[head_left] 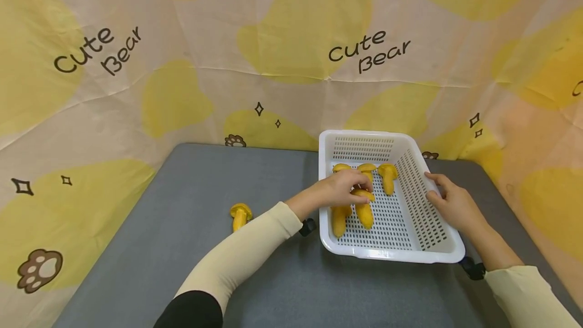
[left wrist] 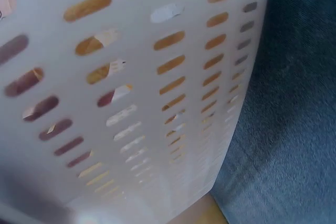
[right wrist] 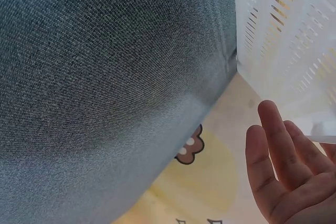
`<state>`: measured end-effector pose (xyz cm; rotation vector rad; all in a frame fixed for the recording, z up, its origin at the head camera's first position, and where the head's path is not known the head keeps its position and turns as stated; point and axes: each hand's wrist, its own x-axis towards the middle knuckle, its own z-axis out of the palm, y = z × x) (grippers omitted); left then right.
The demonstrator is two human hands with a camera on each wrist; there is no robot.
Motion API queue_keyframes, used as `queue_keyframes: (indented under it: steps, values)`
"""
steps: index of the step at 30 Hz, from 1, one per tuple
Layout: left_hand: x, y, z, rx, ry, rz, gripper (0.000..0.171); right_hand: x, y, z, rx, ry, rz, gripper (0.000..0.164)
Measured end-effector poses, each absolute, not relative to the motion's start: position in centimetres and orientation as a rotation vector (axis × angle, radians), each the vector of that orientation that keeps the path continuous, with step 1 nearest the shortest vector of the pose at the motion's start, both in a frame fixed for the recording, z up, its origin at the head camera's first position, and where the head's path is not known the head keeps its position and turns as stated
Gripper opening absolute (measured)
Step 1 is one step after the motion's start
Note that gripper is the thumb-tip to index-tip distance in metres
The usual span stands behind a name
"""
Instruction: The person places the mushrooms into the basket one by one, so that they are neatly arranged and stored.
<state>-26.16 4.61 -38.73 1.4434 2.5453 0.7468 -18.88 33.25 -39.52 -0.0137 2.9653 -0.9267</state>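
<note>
A white slotted basket (head_left: pixel 391 256) stands on the grey table (head_left: pixel 182 257) and holds several yellow toy mushrooms (head_left: pixel 388 176). My left hand (head_left: pixel 346 187) reaches in over the left rim, its fingers curled round one yellow mushroom (head_left: pixel 365 195) just above the others. My right hand (head_left: pixel 448 200) rests against the basket's right rim, thumb on the edge. In the right wrist view the fingers (right wrist: pixel 278 166) are straight beside the basket wall (right wrist: pixel 289 35). The left wrist view shows only the slotted wall (left wrist: pixel 131 103) close up, with yellow behind the slots.
One more yellow mushroom (head_left: pixel 240 215) lies on the table to the left of the basket. A cloth backdrop (head_left: pixel 291 65) printed with yellow shapes and "Cute Bear" rises round the table's far and side edges.
</note>
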Motion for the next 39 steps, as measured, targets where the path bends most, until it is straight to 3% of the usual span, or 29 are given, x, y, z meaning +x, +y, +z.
queue_keyframes:
  steps: [10, 39]
  values:
    - [-26.3, 5.4, -39.1, 1.399, 2.541, 0.642, 0.013, -19.0, 33.3, -39.6, -0.018, 2.962, -0.919, 0.058]
    - [-25.9, 7.4, -39.6, 1.329, 2.491, 0.586, 0.009, -18.6, 33.1, -39.1, -0.041, 2.983, -0.888, 0.057]
